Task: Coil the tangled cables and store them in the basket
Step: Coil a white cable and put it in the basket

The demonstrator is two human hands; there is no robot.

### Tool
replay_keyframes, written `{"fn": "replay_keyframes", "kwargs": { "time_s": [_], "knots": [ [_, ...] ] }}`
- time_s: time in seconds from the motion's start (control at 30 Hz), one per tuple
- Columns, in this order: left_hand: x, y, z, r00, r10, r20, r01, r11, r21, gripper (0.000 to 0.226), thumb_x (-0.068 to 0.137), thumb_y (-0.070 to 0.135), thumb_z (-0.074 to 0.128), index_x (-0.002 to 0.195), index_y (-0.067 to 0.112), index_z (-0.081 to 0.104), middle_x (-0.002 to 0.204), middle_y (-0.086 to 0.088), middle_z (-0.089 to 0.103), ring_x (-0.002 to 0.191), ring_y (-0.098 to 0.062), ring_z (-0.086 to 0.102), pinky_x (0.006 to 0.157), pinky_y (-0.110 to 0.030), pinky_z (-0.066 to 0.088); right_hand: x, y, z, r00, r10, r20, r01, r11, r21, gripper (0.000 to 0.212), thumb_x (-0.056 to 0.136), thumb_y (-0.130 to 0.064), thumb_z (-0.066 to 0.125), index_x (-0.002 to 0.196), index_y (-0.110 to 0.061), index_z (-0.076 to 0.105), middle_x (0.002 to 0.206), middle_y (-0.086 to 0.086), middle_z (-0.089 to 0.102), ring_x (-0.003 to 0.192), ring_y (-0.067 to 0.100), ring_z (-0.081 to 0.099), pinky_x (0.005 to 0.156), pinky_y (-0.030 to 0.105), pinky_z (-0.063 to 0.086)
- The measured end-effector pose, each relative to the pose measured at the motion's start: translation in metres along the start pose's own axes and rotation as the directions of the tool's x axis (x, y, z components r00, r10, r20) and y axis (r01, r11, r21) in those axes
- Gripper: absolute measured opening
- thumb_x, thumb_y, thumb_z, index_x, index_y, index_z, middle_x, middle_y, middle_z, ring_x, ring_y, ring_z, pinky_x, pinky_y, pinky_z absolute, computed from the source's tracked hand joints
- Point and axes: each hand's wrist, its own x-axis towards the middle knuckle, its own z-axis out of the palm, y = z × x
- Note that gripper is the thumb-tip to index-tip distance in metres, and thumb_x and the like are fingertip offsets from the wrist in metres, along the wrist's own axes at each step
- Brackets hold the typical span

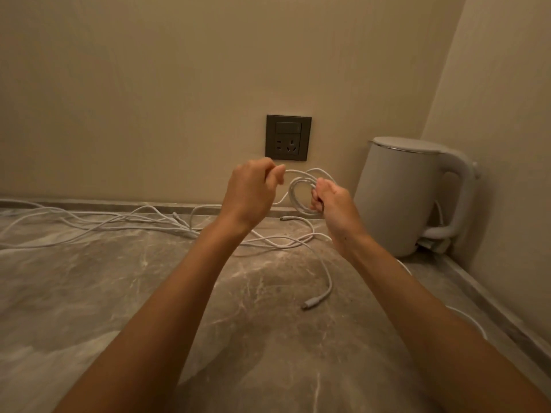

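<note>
Both my hands are raised above the marble counter (119, 293), in front of the wall. My right hand (331, 201) grips a small coil of white cable (298, 189), a few loops wide. My left hand (253, 192) pinches the strand that leads into that coil. More white cables (125, 222) lie tangled across the counter to the left and under my hands. One loose end with a plug (311, 302) rests on the counter in front of my right forearm. No basket is in view.
A white electric kettle (411, 198) stands on its base in the right corner, close to my right hand. A dark wall socket (288, 138) sits just above my hands. A low stone upstand runs along the back and right walls.
</note>
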Motion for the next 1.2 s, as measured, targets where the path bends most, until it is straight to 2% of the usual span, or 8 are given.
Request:
{"fn": "replay_keyframes", "kwargs": {
  "time_s": [0.1, 0.2, 0.37, 0.5, 0.73, 0.93, 1.1, 1.2],
  "knots": [
    [-0.004, 0.014, 0.003, 0.994, 0.057, 0.088, -0.046, 0.991, -0.127, 0.024, 0.097, 0.017, 0.044, 0.087, 0.004, 0.062, 0.058, 0.008, 0.046, 0.051, -0.006, 0.041, 0.054, -0.026, 0.037, 0.001, 0.001, -0.001, 0.987, -0.061, -0.151, 0.053, 0.997, -0.052, 0.038, 0.103, -0.022, 0.030, 0.067, -0.017, 0.040, 0.063, -0.002, 0.036, 0.058, 0.009, 0.031, 0.053, 0.018, 0.030],
    [-0.011, 0.027, 0.008, 0.953, 0.117, 0.280, -0.083, 0.988, -0.131, 0.023, 0.097, 0.014, 0.043, 0.089, 0.003, 0.060, 0.056, 0.009, 0.043, 0.048, -0.004, 0.038, 0.049, -0.022, 0.032, 0.006, 0.001, -0.007, 0.979, -0.006, -0.205, 0.041, 0.986, 0.164, 0.038, 0.103, -0.020, 0.031, 0.067, -0.017, 0.042, 0.061, -0.001, 0.035, 0.058, 0.009, 0.032, 0.058, 0.023, 0.031],
    [-0.013, 0.025, 0.012, 0.902, 0.091, 0.421, -0.051, 0.993, -0.106, 0.024, 0.098, 0.017, 0.040, 0.085, 0.005, 0.057, 0.050, 0.005, 0.042, 0.037, -0.004, 0.039, 0.043, -0.017, 0.030, 0.008, -0.011, -0.010, 0.995, 0.064, -0.071, -0.015, 0.834, 0.552, 0.038, 0.104, -0.017, 0.031, 0.068, -0.014, 0.043, 0.050, -0.006, 0.037, 0.044, 0.004, 0.034, 0.050, 0.018, 0.034],
    [-0.015, 0.016, 0.013, 0.868, 0.039, 0.495, 0.046, 0.986, -0.159, 0.027, 0.100, 0.019, 0.036, 0.077, 0.012, 0.047, 0.045, -0.004, 0.044, 0.027, -0.006, 0.034, 0.034, -0.017, 0.030, 0.005, -0.020, -0.010, 0.996, 0.085, 0.035, -0.086, 0.716, 0.693, 0.037, 0.103, -0.016, 0.031, 0.068, -0.012, 0.043, 0.045, -0.008, 0.037, 0.039, 0.002, 0.033, 0.046, 0.015, 0.035],
    [-0.013, 0.001, 0.012, 0.824, -0.022, 0.567, 0.036, 0.999, -0.014, 0.025, 0.100, 0.024, 0.033, 0.085, 0.015, 0.050, 0.051, -0.005, 0.051, 0.040, -0.014, 0.044, 0.043, -0.019, 0.037, 0.005, -0.014, -0.013, 0.979, 0.129, 0.156, -0.202, 0.606, 0.770, 0.034, 0.102, -0.017, 0.031, 0.072, -0.011, 0.044, 0.054, -0.005, 0.037, 0.041, 0.004, 0.031, 0.053, 0.016, 0.035],
    [-0.009, -0.005, 0.009, 0.777, -0.034, 0.628, -0.012, 0.998, 0.069, 0.028, 0.100, 0.027, 0.034, 0.084, 0.016, 0.055, 0.057, 0.001, 0.053, 0.050, -0.009, 0.046, 0.056, -0.025, 0.037, 0.006, -0.012, -0.014, 0.969, 0.121, 0.214, -0.244, 0.557, 0.793, 0.032, 0.102, -0.017, 0.032, 0.074, -0.010, 0.045, 0.056, -0.004, 0.039, 0.042, 0.003, 0.032, 0.046, 0.014, 0.035],
    [-0.009, -0.014, 0.007, 0.737, -0.035, 0.675, -0.061, 0.991, 0.118, 0.027, 0.098, 0.029, 0.040, 0.078, 0.021, 0.057, 0.062, 0.002, 0.053, 0.059, -0.010, 0.047, 0.063, -0.028, 0.037, 0.004, -0.016, -0.023, 0.913, 0.143, 0.381, -0.388, 0.588, 0.710, 0.037, 0.100, -0.016, 0.032, 0.066, -0.010, 0.043, 0.048, -0.004, 0.034, 0.041, 0.003, 0.030, 0.045, 0.014, 0.033],
    [-0.011, -0.017, 0.007, 0.757, -0.018, 0.653, -0.131, 0.975, 0.178, 0.029, 0.094, 0.030, 0.049, 0.081, 0.010, 0.065, 0.069, 0.002, 0.054, 0.060, -0.007, 0.046, 0.062, -0.026, 0.033, 0.005, -0.018, -0.028, 0.846, 0.195, 0.495, -0.493, 0.640, 0.590, 0.046, 0.098, -0.014, 0.034, 0.055, -0.010, 0.047, 0.048, -0.004, 0.030, 0.037, 0.003, 0.029, 0.043, 0.014, 0.030]
  ]
}}
